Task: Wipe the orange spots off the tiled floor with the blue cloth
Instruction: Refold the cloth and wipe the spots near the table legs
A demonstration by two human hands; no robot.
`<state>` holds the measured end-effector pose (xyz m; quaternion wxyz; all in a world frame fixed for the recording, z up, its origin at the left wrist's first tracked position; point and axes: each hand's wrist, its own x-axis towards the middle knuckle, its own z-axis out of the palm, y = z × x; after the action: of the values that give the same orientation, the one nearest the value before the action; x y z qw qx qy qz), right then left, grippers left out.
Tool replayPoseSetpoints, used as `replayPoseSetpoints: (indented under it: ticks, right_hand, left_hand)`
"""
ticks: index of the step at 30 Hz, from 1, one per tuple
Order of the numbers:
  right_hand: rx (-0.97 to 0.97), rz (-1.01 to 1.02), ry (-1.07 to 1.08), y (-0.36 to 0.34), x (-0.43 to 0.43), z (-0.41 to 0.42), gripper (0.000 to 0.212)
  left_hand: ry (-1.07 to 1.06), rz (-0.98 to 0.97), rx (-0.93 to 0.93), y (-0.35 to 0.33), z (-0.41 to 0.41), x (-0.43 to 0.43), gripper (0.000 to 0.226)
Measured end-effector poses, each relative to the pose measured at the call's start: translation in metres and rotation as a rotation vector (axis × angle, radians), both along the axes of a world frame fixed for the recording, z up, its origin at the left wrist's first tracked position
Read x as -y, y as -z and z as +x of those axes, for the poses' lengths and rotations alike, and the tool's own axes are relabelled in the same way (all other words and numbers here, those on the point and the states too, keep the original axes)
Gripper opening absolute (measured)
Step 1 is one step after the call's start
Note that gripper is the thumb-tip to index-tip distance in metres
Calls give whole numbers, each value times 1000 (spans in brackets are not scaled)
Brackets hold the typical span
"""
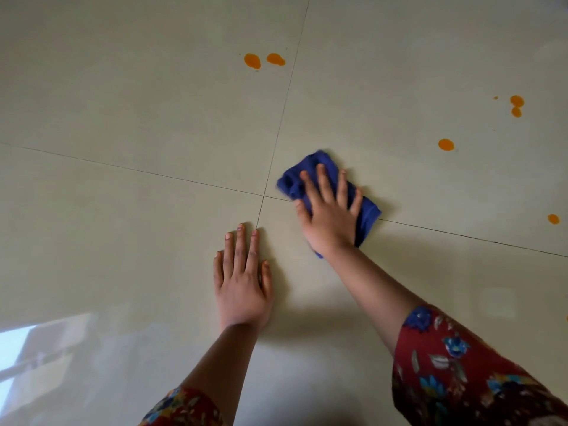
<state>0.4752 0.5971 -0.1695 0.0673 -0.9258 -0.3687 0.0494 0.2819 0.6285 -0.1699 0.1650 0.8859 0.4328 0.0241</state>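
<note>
Blue cloth [290, 182] at frame centre, pressed to tiled floor [123, 118] under straight, spread fingers [323, 179] of right hand [330, 216]; nearest orange spot [446, 144] upper right of it, on that hand's side; left hand [242, 281] flat, empty, lower left

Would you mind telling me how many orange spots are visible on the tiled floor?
6 orange spots: a pair at top centre, a close pair upper right, one below those, one at the right edge. Also a tiny speck; the blue cloth may hide more.
</note>
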Motion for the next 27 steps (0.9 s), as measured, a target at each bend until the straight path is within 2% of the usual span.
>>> replayPoseSetpoints:
  ticks: [2,3,4,7,8,11,13,17,21,24,27]
  right_hand:
    - [25,4,-363,3,2,-20,55]
    - [38,6,-478,4,2,-20,54]
    - [44,10,-468,4,-1,-14,53]
    - [8,48,-60,4,-24,-11,55]
    - [5,39,-76,4,-29,-16,56]
    - [10,12,-476,2,-31,-21,54]
    - [-12,-6,-531,-1,-31,-4,52]
    - [-75,-22,-115,-3,-28,58,53]
    - [-99,-79,207,-8,29,128,55]
    - [-48,-68,314,-8,85,123,59]
    - [-28,-57,321,-9,119,67,61]
  left_hand:
    - [-5,1,-4,1,0,0,58]
    - [-7,3,-3,1,0,0,58]
    - [-4,1,1,1,0,0,58]
    - [5,-5,-11,0,0,1,58]
    - [4,-4,-13,0,0,1,58]
    - [2,-3,-33,1,-1,-1,58]
    - [-2,1,-30,0,0,-1,58]
    - [4,-1,-18,-2,-1,0,60]
    - [4,-4,0,-3,-1,0,60]
    - [1,-5,2,-4,0,1,60]
    - [10,-5,6,-4,1,1,60]
